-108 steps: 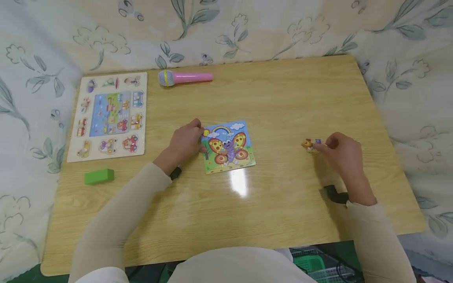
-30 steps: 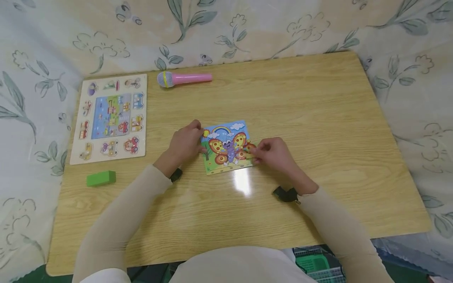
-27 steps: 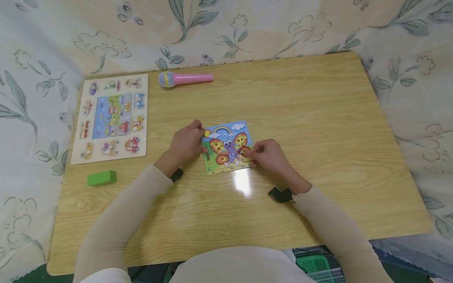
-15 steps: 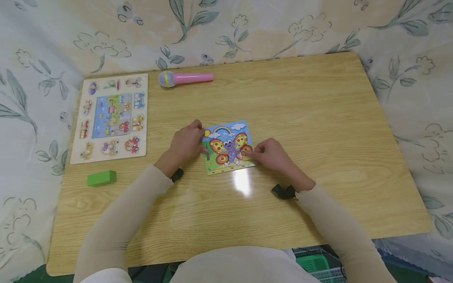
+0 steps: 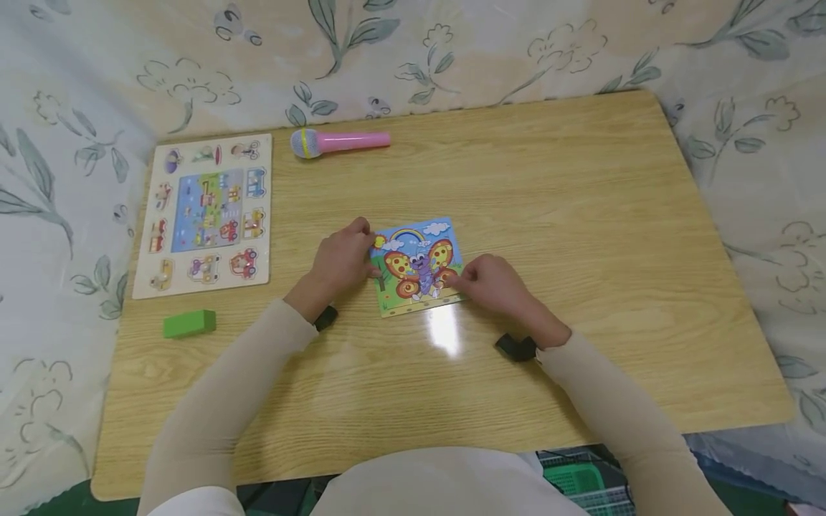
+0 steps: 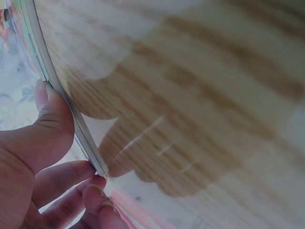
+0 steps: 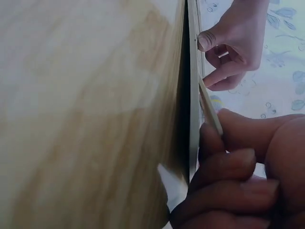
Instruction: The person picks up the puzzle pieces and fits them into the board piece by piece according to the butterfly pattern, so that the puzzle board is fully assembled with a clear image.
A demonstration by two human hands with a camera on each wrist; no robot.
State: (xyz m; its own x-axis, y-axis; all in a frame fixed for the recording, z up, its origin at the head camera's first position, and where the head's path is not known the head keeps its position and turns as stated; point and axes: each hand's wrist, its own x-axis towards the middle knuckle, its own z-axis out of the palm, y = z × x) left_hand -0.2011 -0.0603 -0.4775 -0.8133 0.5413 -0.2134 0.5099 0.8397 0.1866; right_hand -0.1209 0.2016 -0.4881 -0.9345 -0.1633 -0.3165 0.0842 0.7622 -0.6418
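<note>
A square butterfly jigsaw puzzle (image 5: 405,304) lies mid-table. My left hand (image 5: 340,261) holds its left side, thumb against the lower part of the edge and fingers by the upper left corner. Its thin edge (image 6: 84,129) runs between thumb and fingertips in the left wrist view. At the puzzle's lower right, my right hand (image 5: 493,283) pinches a thin puzzle piece (image 7: 209,109) between thumb and index finger. The piece stands tilted against the board in the right wrist view, its far end right at the surface. My right fingertips hide part of the picture.
A peg puzzle board (image 5: 203,284) with vehicle pictures lies at the left. Below it is a green block (image 5: 189,325). A pink toy microphone (image 5: 348,141) lies near the table's back edge. Floral cloth (image 5: 503,50) hangs behind the table (image 5: 581,215).
From the table's right side, where small coloured pieces were, my right hand has come left to the puzzle with a piece. Lately it has shifted only slightly there. The left hand stayed put.
</note>
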